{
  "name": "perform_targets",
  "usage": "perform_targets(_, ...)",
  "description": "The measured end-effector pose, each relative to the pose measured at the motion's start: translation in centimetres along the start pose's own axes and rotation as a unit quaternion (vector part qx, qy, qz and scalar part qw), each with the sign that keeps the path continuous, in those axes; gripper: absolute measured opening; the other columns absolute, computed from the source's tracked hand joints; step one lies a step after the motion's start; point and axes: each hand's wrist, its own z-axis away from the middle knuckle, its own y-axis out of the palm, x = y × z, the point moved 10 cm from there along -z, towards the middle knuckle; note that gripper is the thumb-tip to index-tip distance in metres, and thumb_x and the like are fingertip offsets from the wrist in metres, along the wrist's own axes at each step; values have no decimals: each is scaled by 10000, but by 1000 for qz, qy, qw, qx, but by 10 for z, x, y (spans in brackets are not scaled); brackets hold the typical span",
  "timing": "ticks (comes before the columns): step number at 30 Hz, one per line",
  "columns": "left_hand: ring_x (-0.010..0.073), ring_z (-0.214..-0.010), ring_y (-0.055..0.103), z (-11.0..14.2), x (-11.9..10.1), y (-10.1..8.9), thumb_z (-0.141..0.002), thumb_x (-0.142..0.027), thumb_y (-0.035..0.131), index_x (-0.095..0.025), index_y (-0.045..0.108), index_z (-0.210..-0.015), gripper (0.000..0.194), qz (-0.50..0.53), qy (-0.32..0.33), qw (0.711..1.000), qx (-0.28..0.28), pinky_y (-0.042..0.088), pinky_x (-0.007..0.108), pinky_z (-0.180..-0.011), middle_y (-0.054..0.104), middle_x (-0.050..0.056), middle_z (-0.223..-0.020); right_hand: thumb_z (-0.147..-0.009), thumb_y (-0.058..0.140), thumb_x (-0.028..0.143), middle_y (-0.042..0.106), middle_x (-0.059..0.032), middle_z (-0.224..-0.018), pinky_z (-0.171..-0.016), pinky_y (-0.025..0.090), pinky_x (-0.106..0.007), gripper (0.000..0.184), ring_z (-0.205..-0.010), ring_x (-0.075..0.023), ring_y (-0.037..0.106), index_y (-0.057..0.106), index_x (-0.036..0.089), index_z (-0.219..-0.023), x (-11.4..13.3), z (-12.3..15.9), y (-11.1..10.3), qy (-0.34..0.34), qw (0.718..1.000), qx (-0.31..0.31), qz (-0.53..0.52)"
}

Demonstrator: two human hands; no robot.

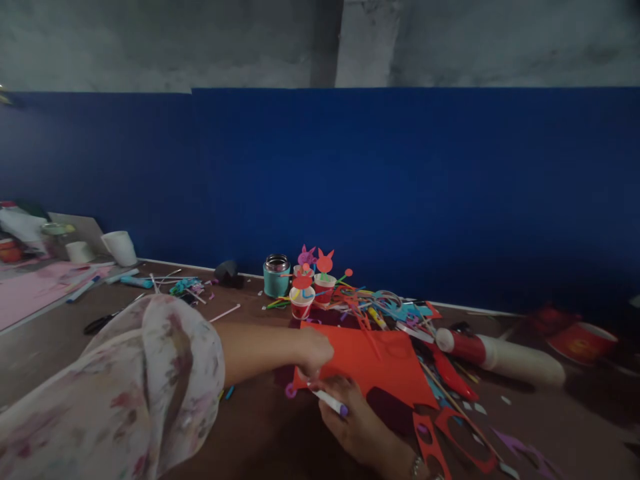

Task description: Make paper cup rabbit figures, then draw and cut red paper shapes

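Note:
My left hand (314, 351) reaches in from the left, sleeve flowered, and its curled fingers press on the near left corner of a red paper sheet (380, 363) lying on the brown table. My right hand (353, 417) comes up from the bottom edge and grips a white marker with a purple cap (330, 402), its tip at the sheet's lower left edge. Both hands sit close together at that corner.
Behind the sheet stand small red and white cups with paper bunny toppers (313, 288), a teal jar (277, 275) and a heap of straws and paper scraps (385, 308). A stack of paper cups (500, 357) lies on its side at right. Red cutout scraps (450, 433) lie near right. Black scissors (103, 321), white cups (120, 248) and pink paper (30, 290) are at left.

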Motion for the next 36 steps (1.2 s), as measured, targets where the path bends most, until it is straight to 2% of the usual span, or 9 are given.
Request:
perform_targets(3,260,-723,639,0,1,-1,-672,-209,636,-118,704,-863,222,2,-3,1000,-4,480,298,-526,706,136,-804,-823,419,173,670,-77,-1037,-893,419,-333,307,-965,-206,588,636,203,-1039,-13,-3,-4,14,997,-14,-77)
perform_targets(6,252,-700,634,0,1,-1,-647,-216,657,-122,706,-846,225,3,-7,1000,-8,472,291,-519,707,131,-801,-825,440,225,684,-87,-968,-792,470,-301,273,-880,-204,615,647,172,-994,-32,-4,-3,62,977,-22,-203)
perform_targets(9,244,-685,630,1,0,-2,-663,-246,647,-123,706,-851,232,7,-9,1000,-14,467,288,-514,709,126,-799,-809,473,264,688,-80,-899,-756,473,-310,248,-823,-204,615,653,153,-940,-43,-6,-2,92,960,-16,-266)
perform_targets(17,239,-672,624,3,0,-4,-685,-266,637,-125,707,-884,254,14,-14,1000,-19,453,286,-514,702,112,-756,-789,470,274,638,-36,-717,-691,449,-299,216,-714,-177,565,613,172,-662,-53,-17,-16,68,958,-33,-277)
perform_targets(25,239,-716,633,1,2,-1,-685,-250,641,-146,701,-884,232,24,-21,999,-31,469,287,-549,708,105,-811,-767,494,338,651,-56,-717,-693,466,-318,234,-690,-188,582,649,172,-713,-59,-22,-17,87,944,-35,-317)
perform_targets(29,246,-732,636,6,4,-2,-723,-217,612,-129,690,-910,221,38,-33,998,-46,487,310,-585,705,127,-828,-788,514,410,679,-63,-821,-750,475,-336,288,-800,-212,614,658,170,-857,-76,-16,-27,138,919,-91,-359)
perform_targets(32,238,-716,640,11,3,0,-715,-153,625,-132,691,-843,146,58,-47,995,-61,495,308,-597,702,112,-781,-807,498,375,682,-62,-810,-733,485,-351,291,-805,-223,623,619,166,-967,-82,-18,-30,130,932,-120,-316)
perform_targets(34,226,-695,638,14,3,5,-685,-126,672,-133,682,-791,107,80,-60,992,-74,504,304,-605,691,81,-733,-762,532,284,680,-76,-918,-786,477,-373,267,-879,-234,617,589,182,-1001,-71,-25,-28,64,963,-120,-231)
perform_targets(36,213,-731,633,15,5,10,-717,-181,694,-126,661,-853,150,108,-87,985,-105,520,324,-644,677,59,-797,-676,583,216,645,-95,-1069,-861,442,-400,404,-995,-254,582,546,199,-1078,-54,-30,-23,-17,985,-125,-120)
